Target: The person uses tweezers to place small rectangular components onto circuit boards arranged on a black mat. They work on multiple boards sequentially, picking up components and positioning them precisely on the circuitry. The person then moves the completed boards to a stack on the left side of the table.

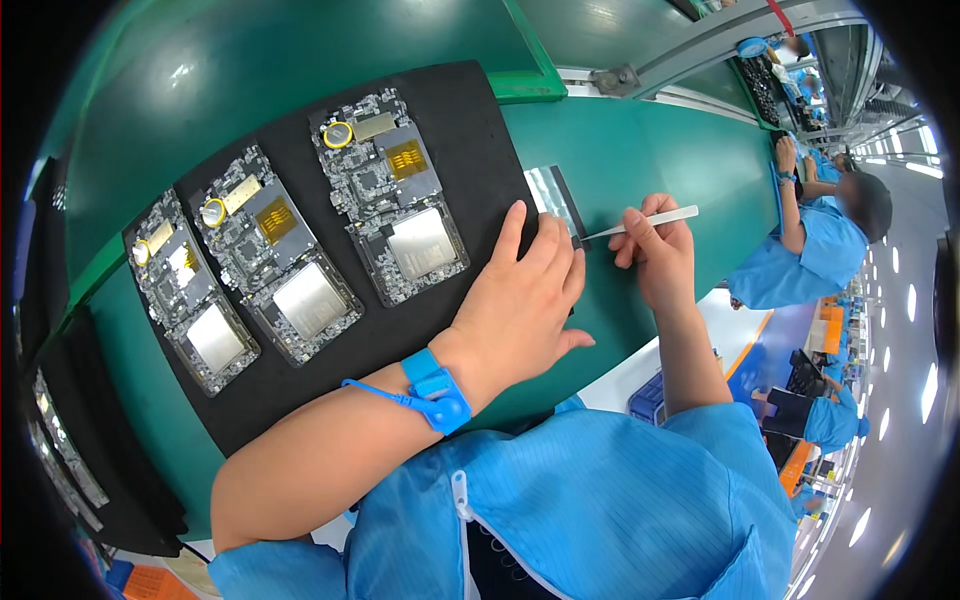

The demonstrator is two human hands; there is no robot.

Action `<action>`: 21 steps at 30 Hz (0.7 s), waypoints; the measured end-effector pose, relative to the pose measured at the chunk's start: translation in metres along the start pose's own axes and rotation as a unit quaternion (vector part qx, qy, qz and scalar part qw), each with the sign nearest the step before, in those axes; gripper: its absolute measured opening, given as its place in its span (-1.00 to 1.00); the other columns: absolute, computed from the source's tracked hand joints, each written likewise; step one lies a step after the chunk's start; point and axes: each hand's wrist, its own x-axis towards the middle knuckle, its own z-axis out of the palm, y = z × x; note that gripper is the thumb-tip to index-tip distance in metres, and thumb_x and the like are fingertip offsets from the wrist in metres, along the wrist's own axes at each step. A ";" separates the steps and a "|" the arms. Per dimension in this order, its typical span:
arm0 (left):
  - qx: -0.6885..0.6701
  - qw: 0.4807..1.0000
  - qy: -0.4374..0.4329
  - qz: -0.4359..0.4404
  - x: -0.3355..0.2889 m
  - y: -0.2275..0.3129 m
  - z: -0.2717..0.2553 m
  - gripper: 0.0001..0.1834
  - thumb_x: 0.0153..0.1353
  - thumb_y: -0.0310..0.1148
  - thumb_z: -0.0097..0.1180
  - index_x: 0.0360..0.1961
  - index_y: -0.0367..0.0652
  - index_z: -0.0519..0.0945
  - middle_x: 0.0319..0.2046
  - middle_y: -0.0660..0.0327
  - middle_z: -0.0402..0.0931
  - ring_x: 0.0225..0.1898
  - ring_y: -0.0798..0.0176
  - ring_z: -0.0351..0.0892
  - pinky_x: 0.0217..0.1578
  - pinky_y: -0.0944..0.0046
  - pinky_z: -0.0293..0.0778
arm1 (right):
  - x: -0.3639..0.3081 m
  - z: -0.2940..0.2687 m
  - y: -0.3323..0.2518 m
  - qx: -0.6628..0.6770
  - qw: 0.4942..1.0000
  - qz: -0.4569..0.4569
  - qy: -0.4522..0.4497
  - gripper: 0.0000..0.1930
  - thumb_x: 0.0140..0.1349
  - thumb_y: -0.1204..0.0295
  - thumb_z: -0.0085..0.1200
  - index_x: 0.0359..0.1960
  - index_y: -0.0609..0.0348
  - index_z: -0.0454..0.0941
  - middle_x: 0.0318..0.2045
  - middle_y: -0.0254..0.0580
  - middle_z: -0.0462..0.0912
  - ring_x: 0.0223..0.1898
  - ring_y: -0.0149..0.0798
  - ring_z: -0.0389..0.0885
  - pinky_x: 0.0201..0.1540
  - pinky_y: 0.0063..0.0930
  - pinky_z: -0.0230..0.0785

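Observation:
My left hand (525,300) lies with fingers stretched out over the right edge of a black mat (290,140). Its fingertips reach the lower end of a small pale sheet with a dark border (548,195). Pinched in my right hand (662,255) is a pair of pale tweezers (672,215), whose thin tip points left to the sheet's lower corner, beside my left fingers. Whether the tip touches the sheet I cannot tell. On the mat lie three long circuit boards, the right one (372,182) nearest my left hand, then the middle one (245,240) and the left one (165,280).
Each board carries a silver metal cover and a round yellow-ringed part. A blue wrist strap (436,390) with a cord circles my left wrist. The green table (640,150) extends right, where a person in blue (810,245) sits. More boards (70,455) lie at the far left.

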 end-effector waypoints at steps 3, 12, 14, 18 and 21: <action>-0.009 1.000 -0.008 -0.007 -0.006 0.000 -0.003 -0.21 0.04 0.23 0.09 0.11 -0.19 0.47 0.11 -0.11 0.35 0.24 -0.05 0.18 0.30 -0.18 -0.08 | -0.003 0.007 0.006 0.021 1.000 -0.006 0.005 -0.79 0.28 0.41 0.10 -0.28 0.13 0.27 -0.55 -0.20 0.56 -0.63 -0.46 0.52 -0.56 -0.66 0.34; -0.014 0.999 -0.035 -0.012 -0.011 -0.002 -0.009 -0.21 0.00 0.21 0.14 0.10 -0.20 0.48 0.10 -0.14 0.35 0.23 -0.08 0.19 0.29 -0.20 -0.07 | -0.007 0.018 0.016 0.055 0.997 -0.049 -0.001 -0.84 0.31 0.46 0.03 -0.27 0.13 0.27 -0.54 -0.16 0.57 -0.62 -0.45 0.52 -0.58 -0.65 0.35; -0.021 0.999 -0.027 -0.016 -0.011 -0.001 -0.007 -0.21 -0.01 0.20 0.15 0.10 -0.20 0.48 0.10 -0.15 0.35 0.23 -0.10 0.19 0.29 -0.20 -0.07 | -0.013 0.023 0.010 0.114 0.988 -0.100 0.006 -0.87 0.32 0.48 0.00 -0.27 0.12 0.27 -0.54 -0.15 0.57 -0.62 -0.44 0.52 -0.58 -0.64 0.35; -0.054 0.998 -0.029 -0.013 -0.024 0.010 -0.023 -0.20 0.04 0.18 0.10 0.15 -0.24 0.43 0.20 -0.17 0.24 0.32 -0.10 0.07 0.30 -0.15 -0.05 | -0.015 0.053 -0.015 0.201 0.973 -0.113 0.013 -0.89 0.34 0.48 -0.04 -0.27 0.11 0.26 -0.55 -0.10 0.59 -0.67 -0.42 0.50 -0.62 -0.64 0.35; 0.051 0.994 -0.032 -0.090 -0.065 0.023 -0.067 -0.21 -0.06 0.09 0.18 0.07 -0.34 0.45 0.11 -0.13 0.35 0.23 -0.09 0.23 0.18 0.00 0.19 | -0.015 0.109 -0.025 0.227 0.970 -0.053 -0.063 -0.86 0.33 0.46 -0.01 -0.27 0.12 0.26 -0.54 -0.07 0.61 -0.70 -0.40 0.51 -0.66 -0.64 0.35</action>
